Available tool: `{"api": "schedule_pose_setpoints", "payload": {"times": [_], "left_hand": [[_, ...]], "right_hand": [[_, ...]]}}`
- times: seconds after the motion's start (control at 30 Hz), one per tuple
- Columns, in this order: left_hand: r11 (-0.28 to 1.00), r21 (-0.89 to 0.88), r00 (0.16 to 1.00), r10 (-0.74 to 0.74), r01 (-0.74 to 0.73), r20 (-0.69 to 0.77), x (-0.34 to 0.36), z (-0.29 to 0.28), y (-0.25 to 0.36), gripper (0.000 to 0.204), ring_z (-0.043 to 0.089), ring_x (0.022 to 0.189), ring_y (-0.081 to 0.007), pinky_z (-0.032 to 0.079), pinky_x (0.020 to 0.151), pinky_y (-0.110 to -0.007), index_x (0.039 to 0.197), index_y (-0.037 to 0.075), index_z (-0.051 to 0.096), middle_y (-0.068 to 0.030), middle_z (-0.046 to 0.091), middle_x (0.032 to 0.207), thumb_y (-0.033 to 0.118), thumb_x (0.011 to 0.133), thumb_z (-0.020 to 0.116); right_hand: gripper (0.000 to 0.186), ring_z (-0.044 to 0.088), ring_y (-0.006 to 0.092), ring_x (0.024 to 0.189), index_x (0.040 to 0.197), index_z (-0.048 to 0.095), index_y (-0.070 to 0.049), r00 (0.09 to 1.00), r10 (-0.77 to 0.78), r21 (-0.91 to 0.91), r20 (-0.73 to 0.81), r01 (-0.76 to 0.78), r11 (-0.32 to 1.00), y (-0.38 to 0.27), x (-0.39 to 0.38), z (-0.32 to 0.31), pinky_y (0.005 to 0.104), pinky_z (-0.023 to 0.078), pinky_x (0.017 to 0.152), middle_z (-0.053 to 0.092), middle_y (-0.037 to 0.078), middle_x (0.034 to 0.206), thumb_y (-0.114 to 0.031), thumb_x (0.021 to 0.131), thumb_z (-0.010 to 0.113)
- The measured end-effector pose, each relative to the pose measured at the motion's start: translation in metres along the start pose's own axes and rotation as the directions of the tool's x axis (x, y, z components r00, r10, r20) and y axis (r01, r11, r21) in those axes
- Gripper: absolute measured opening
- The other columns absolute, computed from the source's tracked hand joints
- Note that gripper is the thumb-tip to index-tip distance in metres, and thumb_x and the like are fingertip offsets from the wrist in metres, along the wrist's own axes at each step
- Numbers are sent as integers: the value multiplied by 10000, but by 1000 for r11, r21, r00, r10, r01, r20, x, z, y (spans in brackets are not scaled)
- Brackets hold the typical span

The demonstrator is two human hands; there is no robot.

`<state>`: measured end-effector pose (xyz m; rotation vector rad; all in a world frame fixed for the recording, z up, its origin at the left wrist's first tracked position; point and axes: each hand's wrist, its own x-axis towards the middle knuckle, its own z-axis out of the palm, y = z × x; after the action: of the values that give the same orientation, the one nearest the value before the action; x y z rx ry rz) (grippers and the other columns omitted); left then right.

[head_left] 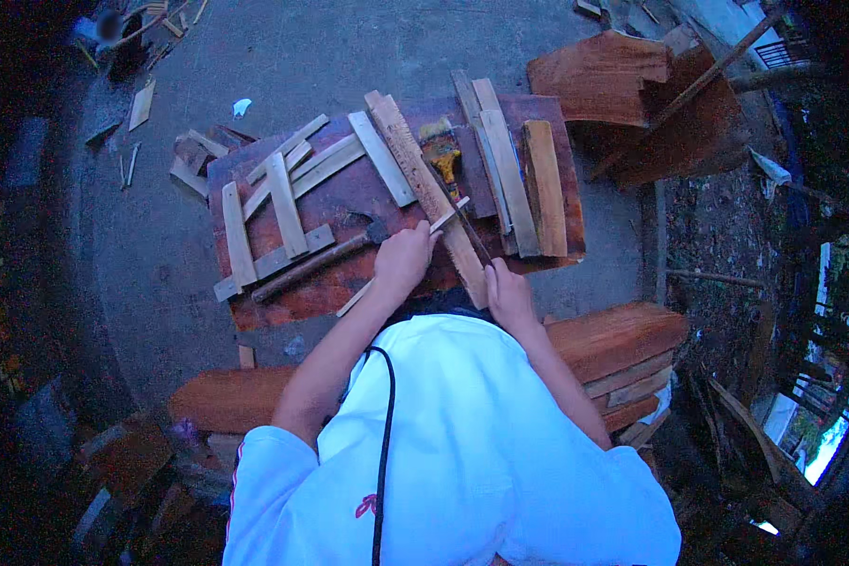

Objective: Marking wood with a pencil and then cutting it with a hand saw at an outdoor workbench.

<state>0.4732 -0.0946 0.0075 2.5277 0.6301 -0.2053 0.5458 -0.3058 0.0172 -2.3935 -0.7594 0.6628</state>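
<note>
My left hand (406, 259) is closed around a thin wooden stick (449, 215), whose far end lies across a long, rough-edged plank (410, 156). In my right hand (511, 294), beside the plank's near end, is a thin dark blade (474, 238); its exact kind is unclear. The blade slants forward and left, meeting the stick over the plank. A wooden-handled hammer (316, 267) lies left of my left hand, its dark head close to my wrist. Beyond the plank sits a yellow power tool (446, 168), partly hidden.
The reddish-brown low table (349, 292) also bears a slatted wooden frame (281, 203) at left and several boards (542, 189) at right. A wooden bench (623, 335) is beneath me. Brown wooden panels (599, 75) stand far right; offcuts (193, 160) lie on the floor at left.
</note>
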Motion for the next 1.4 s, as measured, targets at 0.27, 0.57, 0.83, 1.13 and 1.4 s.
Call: {"api": "schedule_pose_setpoints", "payload": {"times": [0.27, 0.57, 0.83, 1.13, 1.4], "left_hand": [[998, 59, 999, 33, -32, -28, 1, 3, -2, 296, 690, 652, -380, 555, 564, -501, 934, 44, 573, -184, 668, 712, 328, 1001, 522], [999, 23, 999, 24, -25, 37, -1, 0, 5, 262, 689, 730, -405, 545, 629, -540, 1023, 58, 537, -194, 670, 768, 316, 1009, 498], [999, -20, 999, 43, -43, 10, -11, 13, 7, 258, 690, 724, -420, 546, 631, -548, 1006, 67, 545, -208, 679, 776, 320, 1013, 492], [995, 71, 998, 63, -65, 29, -14, 17, 9, 137, 705, 645, -363, 573, 564, -492, 977, 73, 581, -164, 683, 733, 197, 963, 525], [998, 18, 997, 66, -67, 29, -23, 8, 14, 292, 696, 650, -376, 556, 559, -512, 1081, 92, 602, -185, 689, 740, 359, 998, 520]], "right_hand": [[228, 624, 505, 770, 1029, 560, -35, 1000, 4, 12, 16, -4, 1000, 11, -12, -4, 597, 466, 655, 633, 302, 786, -245, 1031, 470], [274, 636, 509, 753, 1078, 538, -51, 998, 34, -80, 56, -29, 996, 16, -1, -4, 628, 485, 661, 638, 303, 766, -306, 1034, 446], [240, 610, 521, 750, 1093, 545, -46, 996, 66, -23, 66, -65, 998, 13, -6, -14, 617, 466, 636, 618, 319, 755, -262, 1021, 471], [258, 621, 515, 743, 1032, 560, -26, 993, 49, -4, 104, -48, 999, 8, -10, -24, 611, 477, 651, 634, 304, 763, -267, 1025, 466], [352, 647, 511, 789, 1139, 562, -30, 984, 58, -67, 166, -48, 997, 36, -38, -19, 604, 519, 728, 664, 301, 840, -336, 1037, 419]]}}
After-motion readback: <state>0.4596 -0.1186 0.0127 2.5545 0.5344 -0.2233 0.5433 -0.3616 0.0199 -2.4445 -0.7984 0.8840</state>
